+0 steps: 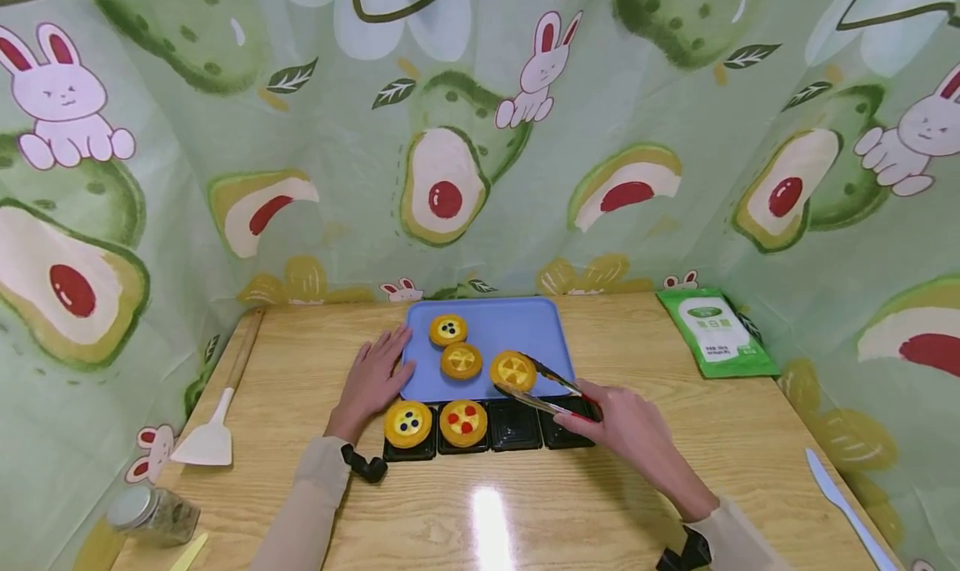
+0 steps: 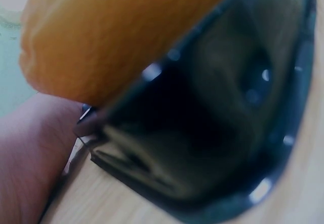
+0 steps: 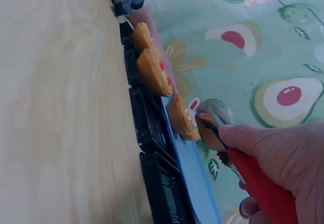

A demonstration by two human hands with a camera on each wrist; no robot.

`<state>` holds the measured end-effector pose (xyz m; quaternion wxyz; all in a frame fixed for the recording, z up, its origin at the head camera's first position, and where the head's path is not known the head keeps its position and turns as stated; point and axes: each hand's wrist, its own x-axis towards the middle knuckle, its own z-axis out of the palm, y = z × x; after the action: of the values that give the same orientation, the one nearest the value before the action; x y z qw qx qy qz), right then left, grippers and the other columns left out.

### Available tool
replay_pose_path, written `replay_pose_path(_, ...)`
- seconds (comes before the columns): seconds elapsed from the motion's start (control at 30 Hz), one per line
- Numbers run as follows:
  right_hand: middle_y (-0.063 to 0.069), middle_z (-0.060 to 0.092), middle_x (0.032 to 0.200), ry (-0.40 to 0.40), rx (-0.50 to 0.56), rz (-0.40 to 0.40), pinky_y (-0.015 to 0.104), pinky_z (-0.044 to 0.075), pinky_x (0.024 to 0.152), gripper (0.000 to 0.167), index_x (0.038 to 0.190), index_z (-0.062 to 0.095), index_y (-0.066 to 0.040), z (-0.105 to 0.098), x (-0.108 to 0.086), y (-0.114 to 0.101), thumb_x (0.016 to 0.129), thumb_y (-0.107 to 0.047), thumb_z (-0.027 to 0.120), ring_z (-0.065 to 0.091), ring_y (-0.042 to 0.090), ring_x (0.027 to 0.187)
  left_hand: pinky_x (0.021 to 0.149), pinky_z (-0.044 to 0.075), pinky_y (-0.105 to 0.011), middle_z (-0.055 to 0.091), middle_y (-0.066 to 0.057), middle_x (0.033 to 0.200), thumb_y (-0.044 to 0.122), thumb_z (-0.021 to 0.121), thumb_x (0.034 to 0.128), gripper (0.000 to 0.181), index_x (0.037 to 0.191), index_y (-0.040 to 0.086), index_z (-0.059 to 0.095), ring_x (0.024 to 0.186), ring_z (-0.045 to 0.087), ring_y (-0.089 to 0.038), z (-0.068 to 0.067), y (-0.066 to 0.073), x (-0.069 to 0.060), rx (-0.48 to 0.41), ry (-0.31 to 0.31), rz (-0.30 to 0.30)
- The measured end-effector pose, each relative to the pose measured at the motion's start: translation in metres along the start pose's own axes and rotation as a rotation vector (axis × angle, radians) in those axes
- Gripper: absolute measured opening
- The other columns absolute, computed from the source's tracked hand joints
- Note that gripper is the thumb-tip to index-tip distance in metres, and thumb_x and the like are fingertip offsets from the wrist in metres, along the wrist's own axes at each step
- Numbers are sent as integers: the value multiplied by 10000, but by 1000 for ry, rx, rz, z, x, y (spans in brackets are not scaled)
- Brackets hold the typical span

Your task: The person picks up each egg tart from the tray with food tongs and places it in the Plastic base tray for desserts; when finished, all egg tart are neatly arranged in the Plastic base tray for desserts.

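Observation:
The right hand (image 1: 622, 425) grips red-handled tongs (image 1: 543, 403), whose tips stand on either side of a tart with a wedge-patterned top (image 1: 513, 372), over the front of the blue tray (image 1: 521, 321). In the right wrist view the tart (image 3: 208, 134) sits between the tong tips. The left hand (image 1: 375, 379), fingers extended, rests at the tray's left edge. Two more tarts (image 1: 447, 330) (image 1: 461, 361) lie on the tray. In front stands a row of black boxes (image 1: 515, 426); the two left ones hold a blue-dotted tart (image 1: 408, 423) and a red-dotted tart (image 1: 462, 423).
A white spatula (image 1: 210, 439) and a lidded jar (image 1: 153, 514) are at the left, with a yellow-green utensil end (image 1: 189, 552) near the jar. At the right are a green packet (image 1: 716, 333) and a pale blue knife (image 1: 847, 508). A patterned curtain (image 1: 352, 137) surrounds the wooden table.

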<state>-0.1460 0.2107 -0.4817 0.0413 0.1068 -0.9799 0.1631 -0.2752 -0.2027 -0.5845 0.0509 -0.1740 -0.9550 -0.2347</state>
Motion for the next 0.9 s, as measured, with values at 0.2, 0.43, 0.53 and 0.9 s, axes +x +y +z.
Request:
replay_pose_path(0.2,-115,328,572,-31,10,2,265,218,451,670,1322,745,-184,-3,-21,-2,839,-647,770,291,70,504,1271,106,-598,275,-11,1719,488,458,1084,674,1667,187,301,1589,225,-340,1,-1,-2,4,12,-5)
replay_pose_path(0.43,-141,408,607,-66,13,12,255,253,446,461,1107,750,-257,1,-37,-7,829,-623,795,343,50,511,1261,122,-620,295,-34,1712,475,470,1079,673,1660,170,321,1581,243,-360,2,-3,-3,8,26,3)
replay_pose_path(0.53,-142,416,609,-78,15,26,256,272,441,503,1164,765,-249,4,-40,-8,825,-618,801,351,50,514,1266,115,-607,283,-22,1716,485,460,1082,674,1664,180,311,1586,233,-348,1,-3,-2,8,20,0)
replay_pose_path(0.9,-106,645,724,-78,-14,47,292,376,451,593,1246,766,-246,13,-43,-8,798,-631,814,523,71,620,1266,107,-605,281,-19,1718,484,464,1082,677,1665,177,308,1588,224,-346,1,-1,0,5,14,7)
